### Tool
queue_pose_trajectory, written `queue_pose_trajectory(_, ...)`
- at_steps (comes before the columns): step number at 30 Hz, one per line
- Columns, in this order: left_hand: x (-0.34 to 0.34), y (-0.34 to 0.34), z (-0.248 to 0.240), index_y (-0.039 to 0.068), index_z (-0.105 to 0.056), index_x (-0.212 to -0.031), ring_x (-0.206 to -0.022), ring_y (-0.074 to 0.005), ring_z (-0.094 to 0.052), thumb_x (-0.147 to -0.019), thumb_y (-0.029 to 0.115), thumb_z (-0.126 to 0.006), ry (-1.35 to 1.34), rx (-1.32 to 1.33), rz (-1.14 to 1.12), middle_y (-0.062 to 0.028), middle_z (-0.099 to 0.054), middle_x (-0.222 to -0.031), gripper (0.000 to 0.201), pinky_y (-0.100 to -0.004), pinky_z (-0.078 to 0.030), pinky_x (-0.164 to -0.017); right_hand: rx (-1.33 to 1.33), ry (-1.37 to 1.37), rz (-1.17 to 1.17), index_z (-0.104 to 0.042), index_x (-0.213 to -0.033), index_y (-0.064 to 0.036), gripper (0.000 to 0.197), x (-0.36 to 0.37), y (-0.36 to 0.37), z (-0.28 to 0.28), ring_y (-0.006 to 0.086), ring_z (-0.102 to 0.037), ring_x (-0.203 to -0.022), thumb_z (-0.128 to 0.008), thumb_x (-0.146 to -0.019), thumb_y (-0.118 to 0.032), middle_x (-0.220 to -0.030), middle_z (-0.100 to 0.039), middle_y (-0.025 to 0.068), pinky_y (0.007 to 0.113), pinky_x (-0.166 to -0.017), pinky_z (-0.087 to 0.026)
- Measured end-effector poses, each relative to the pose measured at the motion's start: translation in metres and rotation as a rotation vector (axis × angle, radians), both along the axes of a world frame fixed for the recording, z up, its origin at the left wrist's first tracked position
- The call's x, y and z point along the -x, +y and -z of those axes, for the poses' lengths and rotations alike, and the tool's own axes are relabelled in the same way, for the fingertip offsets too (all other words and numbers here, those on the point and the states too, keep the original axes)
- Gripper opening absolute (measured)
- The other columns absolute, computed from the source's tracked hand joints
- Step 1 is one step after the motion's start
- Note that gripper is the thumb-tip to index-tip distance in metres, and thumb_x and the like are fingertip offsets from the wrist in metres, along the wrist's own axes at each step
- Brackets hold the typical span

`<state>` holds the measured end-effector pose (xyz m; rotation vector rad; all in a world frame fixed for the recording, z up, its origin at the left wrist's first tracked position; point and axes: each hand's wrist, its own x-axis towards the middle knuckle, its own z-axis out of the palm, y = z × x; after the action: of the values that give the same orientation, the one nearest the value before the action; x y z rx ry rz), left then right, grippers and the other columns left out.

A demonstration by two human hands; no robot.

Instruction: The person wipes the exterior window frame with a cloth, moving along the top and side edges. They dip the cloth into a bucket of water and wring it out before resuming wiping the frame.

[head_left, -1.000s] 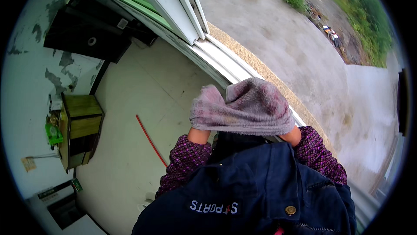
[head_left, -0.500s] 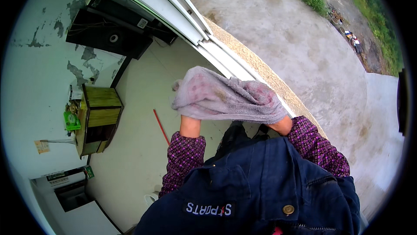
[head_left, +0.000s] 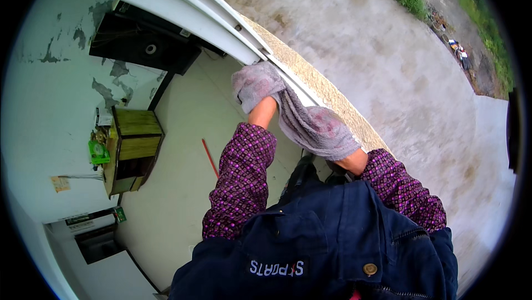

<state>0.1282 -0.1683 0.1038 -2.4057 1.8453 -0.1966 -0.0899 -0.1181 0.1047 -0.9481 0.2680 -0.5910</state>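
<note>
A damp-looking grey towel [head_left: 299, 116] with pinkish and brown stains covers both my hands and hangs twisted between them. My left hand [head_left: 264, 110] is inside its far end, raised to the end of the white sliding window frame [head_left: 230, 37]; the towel there touches or nearly touches the frame. My right hand [head_left: 353, 162] is in the nearer end, lower and closer to my body, beside the sill. The cloth hides the fingers of both hands, though it bunches round them as held. Only the wrists show, below purple patterned sleeves.
Beyond the frame runs a rough tan ledge [head_left: 310, 73], with a concrete yard [head_left: 382, 50] outside. Indoors, a black speaker [head_left: 145, 45] stands by the peeling wall, near a greenish wooden cabinet [head_left: 136, 147]. A thin red stick [head_left: 210, 157] lies on the tiled floor.
My left hand has moved forward and up to the frame's end with its part of the towel. The towel has gone from lying across both hands to a slanting twist.
</note>
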Motion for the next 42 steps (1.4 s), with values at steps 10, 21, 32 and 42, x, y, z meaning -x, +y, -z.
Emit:
queue_pose_trajectory(10, -0.004, -0.012, -0.012, 0.005, -0.059, -0.110, -0.094, -0.0280, -0.060, -0.090, 0.034, -0.044, -0.110, -0.180, 0.004, -0.0138, -0.061, -0.104, 0.039, -0.0392, -0.047, -0.082, -0.842, -0.534, -0.053, -0.030, -0.138, -0.0030, 0.042, -0.003, -0.007, 0.018, 0.0177, -0.038, -0.126, -0.028, -0.099, -0.018, -0.139, -0.037, 0.0097, 0.031, -0.109, -0.028)
queue_pose_trajectory(21, -0.008, -0.019, 0.001, 0.007, -0.063, -0.103, -0.096, -0.0302, -0.058, -0.088, 0.036, -0.046, -0.132, -0.178, 0.073, -0.0154, -0.061, -0.103, 0.037, -0.0405, -0.045, -0.084, -0.511, -0.408, -0.122, -0.029, -0.138, -0.0041, 0.043, -0.013, -0.001, 0.052, 0.0171, -0.038, -0.124, -0.029, -0.099, -0.021, -0.135, -0.040, 0.0094, 0.030, -0.108, -0.028)
queue_pose_trajectory(32, -0.017, -0.019, 0.001, 0.009, -0.057, -0.114, -0.107, -0.0305, -0.053, -0.088, 0.039, -0.043, -0.018, -0.335, 0.127, -0.0149, -0.056, -0.114, 0.043, -0.0399, -0.041, -0.091, 0.573, 0.137, 0.001, -0.029, -0.139, -0.0066, 0.044, 0.007, -0.022, 0.003, 0.0183, -0.038, -0.125, -0.033, -0.097, -0.020, -0.138, -0.037, 0.0077, 0.031, -0.108, -0.027)
queue_pose_trajectory(42, 0.008, 0.018, 0.000, 0.008, -0.053, -0.117, -0.115, -0.0334, -0.045, -0.090, 0.040, -0.040, 0.208, 0.124, 0.135, -0.0191, -0.050, -0.122, 0.044, -0.0411, -0.034, -0.100, 1.185, 0.547, 0.016, -0.038, -0.136, -0.0098, 0.044, 0.010, -0.022, -0.004, 0.0218, -0.039, -0.125, -0.041, -0.092, -0.018, -0.139, -0.037, 0.0084, 0.033, -0.104, -0.031)
